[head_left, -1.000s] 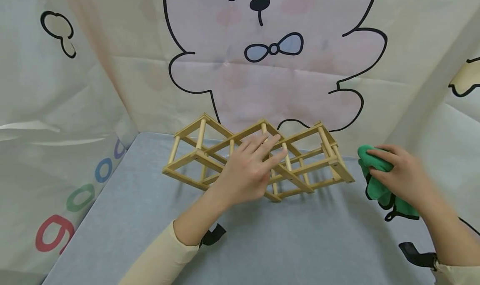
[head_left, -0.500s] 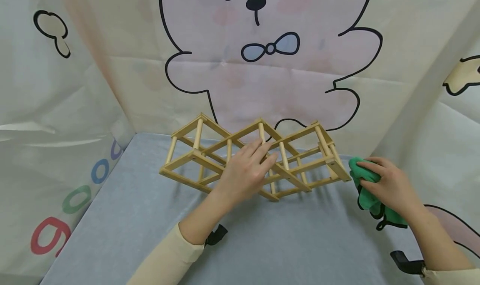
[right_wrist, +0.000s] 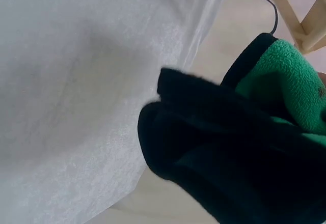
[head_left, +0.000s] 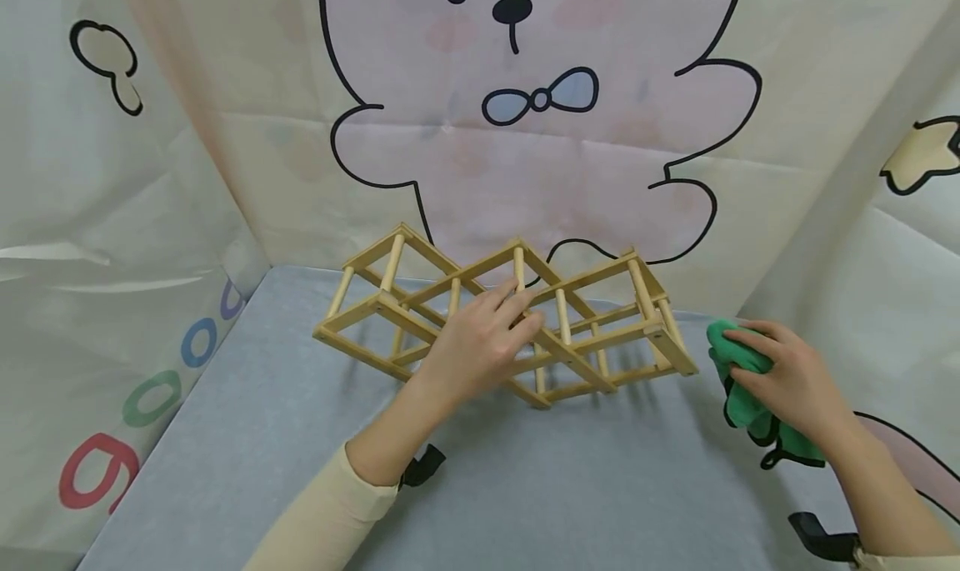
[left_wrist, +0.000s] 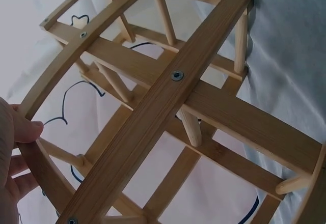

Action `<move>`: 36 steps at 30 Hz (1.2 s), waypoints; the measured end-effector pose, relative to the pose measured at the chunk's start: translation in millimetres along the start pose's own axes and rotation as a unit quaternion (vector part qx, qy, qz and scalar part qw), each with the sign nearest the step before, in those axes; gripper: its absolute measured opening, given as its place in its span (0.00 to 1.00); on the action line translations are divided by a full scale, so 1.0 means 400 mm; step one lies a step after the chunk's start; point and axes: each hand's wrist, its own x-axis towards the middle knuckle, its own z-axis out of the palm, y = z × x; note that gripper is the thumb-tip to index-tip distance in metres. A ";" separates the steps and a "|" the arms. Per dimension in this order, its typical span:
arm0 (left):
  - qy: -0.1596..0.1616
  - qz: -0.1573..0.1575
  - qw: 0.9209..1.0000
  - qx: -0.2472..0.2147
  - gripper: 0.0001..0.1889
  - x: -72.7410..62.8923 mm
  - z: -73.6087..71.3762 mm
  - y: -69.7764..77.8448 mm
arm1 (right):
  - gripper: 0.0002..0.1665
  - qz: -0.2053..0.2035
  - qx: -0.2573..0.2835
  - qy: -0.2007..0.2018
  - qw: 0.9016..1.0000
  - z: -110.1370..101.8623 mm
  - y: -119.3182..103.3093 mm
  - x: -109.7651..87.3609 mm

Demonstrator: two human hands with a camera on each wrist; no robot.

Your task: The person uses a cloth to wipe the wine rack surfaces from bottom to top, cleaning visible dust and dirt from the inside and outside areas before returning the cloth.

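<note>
A light wooden folding rack (head_left: 572, 356), made of crossed slats and round dowels, stands stretched out near the back of the table. My left hand (head_left: 483, 338) is at its middle; in the left wrist view, thumb and fingers (left_wrist: 26, 130) pinch one slat (left_wrist: 38, 170) near a crossing. Metal rivets show at the joints. Off the rack's right end, my right hand (head_left: 791, 379) grips a bunched green cloth (head_left: 750, 408) with black edging, apart from the wood. The right wrist view shows its fluffy green side (right_wrist: 285, 76) and a dark fold (right_wrist: 224, 147).
A pale blue cover (head_left: 600, 488) lies over the table. Close behind the rack rises a hanging sheet (head_left: 600, 162) printed with a bear. More printed sheets flank the left side (head_left: 172, 204) and the right side (head_left: 900, 304).
The right hand has brought the green cloth lower and slightly left, then a little back right. The rack has tilted slightly, its right end lower, with the left hand still on it.
</note>
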 end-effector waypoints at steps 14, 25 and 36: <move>0.020 0.016 0.998 -0.061 0.12 -0.047 -0.053 -0.032 | 0.33 -0.020 0.009 0.035 0.999 0.006 0.006 -0.032; 0.054 -0.010 0.996 -0.075 0.12 -0.058 -0.045 -0.015 | 0.40 -0.037 0.047 0.094 0.994 -0.002 -0.023 -0.065; 0.058 -0.013 0.994 -0.088 0.13 -0.073 -0.049 -0.029 | 0.29 -0.091 0.083 0.125 0.984 -0.003 -0.074 -0.097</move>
